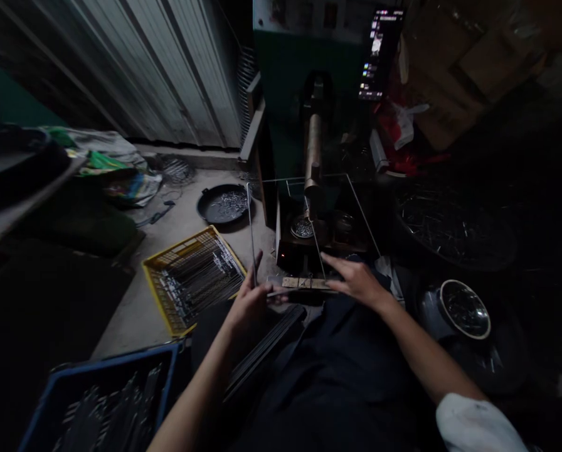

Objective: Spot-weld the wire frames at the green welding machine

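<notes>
Wire frame (309,188): thin, rectangular, shiny metal, held by both hands.

Machine (309,75) stands far centre; phone (379,53) mounted at its upper right. Wire frame (309,232) lies before the machine, left hand (250,301) at its near-left corner, right hand (356,279) at its near edge. Wire basket (191,276) on floor to the left; pan (224,204) beyond it. Crate (111,402) near left. Bowl (464,307) to the right.
</notes>
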### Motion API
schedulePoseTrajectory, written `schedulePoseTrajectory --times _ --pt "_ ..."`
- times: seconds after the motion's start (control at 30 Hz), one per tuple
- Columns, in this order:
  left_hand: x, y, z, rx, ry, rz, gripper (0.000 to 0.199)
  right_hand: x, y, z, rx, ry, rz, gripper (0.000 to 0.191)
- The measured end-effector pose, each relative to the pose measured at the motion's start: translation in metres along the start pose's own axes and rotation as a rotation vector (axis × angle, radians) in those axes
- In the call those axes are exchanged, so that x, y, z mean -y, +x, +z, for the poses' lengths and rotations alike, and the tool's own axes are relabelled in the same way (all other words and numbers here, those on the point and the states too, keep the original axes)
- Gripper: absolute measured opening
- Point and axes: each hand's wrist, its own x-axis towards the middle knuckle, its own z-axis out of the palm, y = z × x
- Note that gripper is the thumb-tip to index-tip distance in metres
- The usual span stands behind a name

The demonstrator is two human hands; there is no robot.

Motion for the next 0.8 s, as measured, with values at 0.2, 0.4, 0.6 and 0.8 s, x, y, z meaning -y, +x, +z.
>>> schedulePoseTrajectory --times 0.2,0.4,0.6,0.8 --pt "-0.030 0.090 -0.024 0.057 -0.015 0.100 0.101 -0.036 0.082 -0.039 -0.144 -0.195 0.051 0.054" --pt "-0.040 0.127 -0.036 0.063 -0.021 0.136 0.098 -0.053 0.117 -0.047 -0.196 -0.170 0.070 0.053" --pt "-0.050 0.137 -0.042 0.072 -0.015 0.135 0.101 -0.060 0.129 -0.042 -0.243 -0.184 0.080 0.057" --pt "-0.051 0.138 -0.043 0.066 -0.013 0.144 0.101 -0.060 0.130 -0.041 -0.256 -0.177 0.107 0.062"
